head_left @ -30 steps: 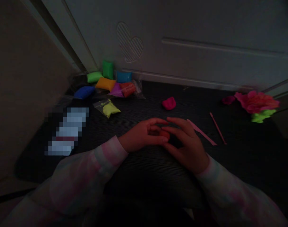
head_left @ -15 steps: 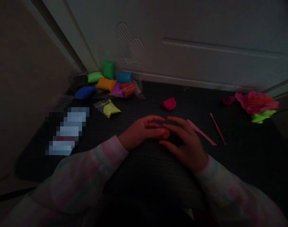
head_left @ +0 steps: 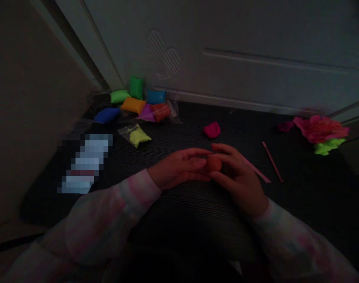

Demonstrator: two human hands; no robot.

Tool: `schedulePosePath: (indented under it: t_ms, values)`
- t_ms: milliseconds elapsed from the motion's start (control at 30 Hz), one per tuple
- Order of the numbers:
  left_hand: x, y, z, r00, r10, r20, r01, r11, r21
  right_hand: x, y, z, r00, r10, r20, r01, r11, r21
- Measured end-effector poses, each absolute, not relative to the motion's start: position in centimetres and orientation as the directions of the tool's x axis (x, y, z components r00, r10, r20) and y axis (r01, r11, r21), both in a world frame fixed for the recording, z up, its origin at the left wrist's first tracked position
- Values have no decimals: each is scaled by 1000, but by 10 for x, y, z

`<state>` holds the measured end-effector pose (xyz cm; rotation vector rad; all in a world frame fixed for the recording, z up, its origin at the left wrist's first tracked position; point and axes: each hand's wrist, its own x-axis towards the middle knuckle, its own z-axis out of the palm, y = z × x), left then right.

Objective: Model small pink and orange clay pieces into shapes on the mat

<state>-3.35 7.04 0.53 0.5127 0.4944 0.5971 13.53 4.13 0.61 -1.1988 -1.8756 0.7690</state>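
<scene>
A round reddish-orange clay ball (head_left: 214, 164) is held between my two hands, above the dark table. My left hand (head_left: 181, 168) reaches in from the left, its thumb and fingertips against the near side of the ball. From the right, my right hand (head_left: 241, 179) curves its thumb and fingers round the ball. Beyond the hands lies a lump of bright pink clay (head_left: 211, 130). A pink flat modelling knife (head_left: 259, 171) is partly hidden behind my right hand. Farther right rests a thin pink modelling stick (head_left: 272, 160).
At the back left are several coloured clay packs (head_left: 133, 105) in clear plastic, with an opened yellow pack (head_left: 140, 136) before them. A blurred-out pale item (head_left: 85, 165) lies left. A pink-orange clay flower (head_left: 321, 127) stands far right, by the white panel (head_left: 241, 78).
Both hands have shifted slightly, the right one moving rightward. More of the clay ball now shows between them, and my right hand covers more of the modelling knife.
</scene>
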Motion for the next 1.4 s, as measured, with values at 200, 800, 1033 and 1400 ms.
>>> schedulePosePath:
  t_ms: [200,800,1033,1400]
  values:
    - [-30,68,6,708,650,-276,-428,706,564,133,40,5,-299,916,267,364,368,-855]
    - [-30,65,4,713,644,-277,-402,699,591,133,38,9,-352,886,301,398,433,-809]
    - [-27,64,6,581,760,-291,-335,549,766,134,40,9,-345,822,452,570,567,-595]
    - [-28,61,2,579,794,-188,-277,408,870,133,41,4,-435,734,521,665,652,-364]
